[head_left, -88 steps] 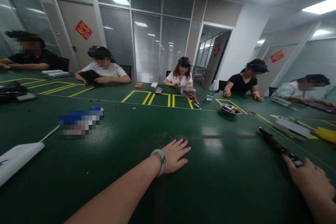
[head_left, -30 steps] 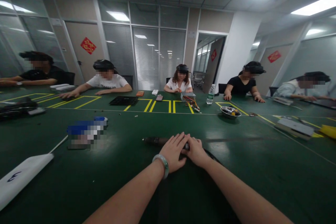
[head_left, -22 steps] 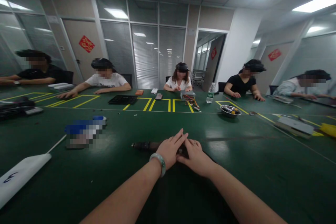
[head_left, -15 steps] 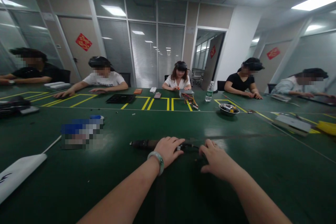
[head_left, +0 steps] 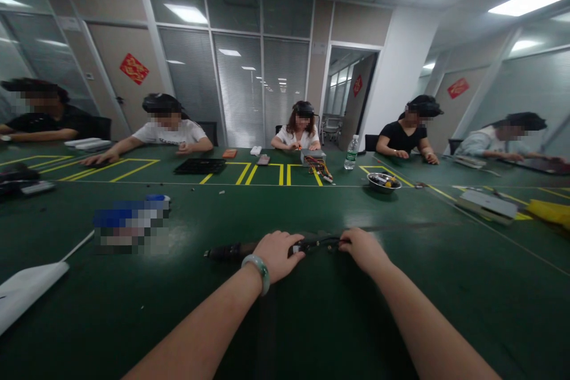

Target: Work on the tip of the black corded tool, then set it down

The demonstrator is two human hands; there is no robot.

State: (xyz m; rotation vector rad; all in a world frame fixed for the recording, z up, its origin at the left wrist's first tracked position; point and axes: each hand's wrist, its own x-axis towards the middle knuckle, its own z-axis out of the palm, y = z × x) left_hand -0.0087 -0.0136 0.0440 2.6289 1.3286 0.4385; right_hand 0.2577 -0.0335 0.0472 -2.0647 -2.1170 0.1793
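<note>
On one corded tool, two hands

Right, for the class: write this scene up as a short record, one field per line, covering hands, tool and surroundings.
Left hand: grasping the dark tool from above
Left wrist: pale green bangle
Right hand: at the black cord by the tool's tail; grip unclear
Tool's tip: toward the person's left
Surface: green table
Beyond, right of centre: bottle, metal bowl with small items
</note>
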